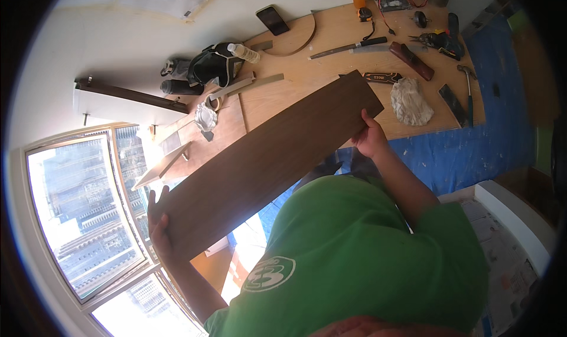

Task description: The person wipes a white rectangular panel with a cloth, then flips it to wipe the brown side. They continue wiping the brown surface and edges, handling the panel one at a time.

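Observation:
I hold a long dark-brown wooden board [269,163] out before me, over the near edge of the workbench. It slants, with its left end nearer me and its right end farther off. My left hand [159,228] grips the left end, fingers around the edge. At the other end, my right hand [371,136] is closed on the near corner, its thumb on the upper face. Beyond the right end lie a crumpled white cloth [411,102] and a black-and-orange packet [382,77].
The wooden workbench [331,27] carries a hammer [469,95], a pull saw [348,47], a tape measure [364,14], a phone [272,20], a black bag [214,65] and a plastic bottle [244,53]. Blue sheeting [502,112] covers the floor at right. A window [85,207] is at left.

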Demonstrator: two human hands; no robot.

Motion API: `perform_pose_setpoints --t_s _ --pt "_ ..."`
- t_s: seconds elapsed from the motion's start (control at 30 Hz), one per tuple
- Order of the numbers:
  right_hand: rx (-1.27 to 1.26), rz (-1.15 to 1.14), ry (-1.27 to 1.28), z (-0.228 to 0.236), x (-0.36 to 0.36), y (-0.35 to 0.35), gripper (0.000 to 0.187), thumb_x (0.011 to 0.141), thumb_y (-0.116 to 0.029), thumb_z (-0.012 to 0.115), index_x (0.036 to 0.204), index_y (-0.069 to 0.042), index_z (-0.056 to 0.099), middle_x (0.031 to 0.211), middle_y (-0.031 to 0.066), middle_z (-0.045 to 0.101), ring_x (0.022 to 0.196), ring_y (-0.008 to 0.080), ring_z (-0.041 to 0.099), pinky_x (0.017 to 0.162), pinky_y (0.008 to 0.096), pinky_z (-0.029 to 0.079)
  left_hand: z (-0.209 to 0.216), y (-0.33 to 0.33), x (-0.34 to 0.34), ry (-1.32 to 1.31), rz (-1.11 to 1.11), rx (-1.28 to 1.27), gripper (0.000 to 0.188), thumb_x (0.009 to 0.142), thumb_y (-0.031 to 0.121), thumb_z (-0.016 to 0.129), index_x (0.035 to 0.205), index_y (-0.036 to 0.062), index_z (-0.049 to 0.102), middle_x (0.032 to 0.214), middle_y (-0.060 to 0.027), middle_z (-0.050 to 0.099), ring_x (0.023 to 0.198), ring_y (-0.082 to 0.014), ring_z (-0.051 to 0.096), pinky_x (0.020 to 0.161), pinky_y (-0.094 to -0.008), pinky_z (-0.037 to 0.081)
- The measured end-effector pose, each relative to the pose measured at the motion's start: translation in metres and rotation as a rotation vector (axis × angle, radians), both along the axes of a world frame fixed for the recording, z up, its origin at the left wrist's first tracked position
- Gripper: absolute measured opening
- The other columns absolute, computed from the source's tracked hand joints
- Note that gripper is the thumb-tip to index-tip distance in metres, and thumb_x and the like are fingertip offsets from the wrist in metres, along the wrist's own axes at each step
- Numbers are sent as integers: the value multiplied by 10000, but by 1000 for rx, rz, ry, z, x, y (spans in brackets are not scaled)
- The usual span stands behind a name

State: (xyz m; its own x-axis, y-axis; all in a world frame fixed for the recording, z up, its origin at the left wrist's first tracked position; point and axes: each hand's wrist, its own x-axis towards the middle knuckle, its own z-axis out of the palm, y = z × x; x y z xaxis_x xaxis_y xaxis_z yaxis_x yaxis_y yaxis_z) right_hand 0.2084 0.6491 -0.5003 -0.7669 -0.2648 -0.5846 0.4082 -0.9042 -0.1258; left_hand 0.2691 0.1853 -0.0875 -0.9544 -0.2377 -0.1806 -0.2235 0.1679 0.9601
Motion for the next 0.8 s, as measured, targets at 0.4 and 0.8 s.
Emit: perform_pose_setpoints --t_s 0.4,0.8 --pt "575 -251 671 283 -85 75 477 954 -193 734 1369 -33 560 1290 69 650 1194 207 632 991 403 545 -248 -46 -28 -201 -3 427 659 976 225 652 1512 -44 378 1354 -170 592 1237 -280 587 1035 -445 482" --pt "796 -470 994 396 -88 24 384 956 -93 724 1314 -17 610 1248 68 675 1184 173 612 1045 345 474 -411 148 -72 -549 -1 683 754 925 264 766 1529 61 364 1494 -83 512 1341 -260 534 1137 -491 423"
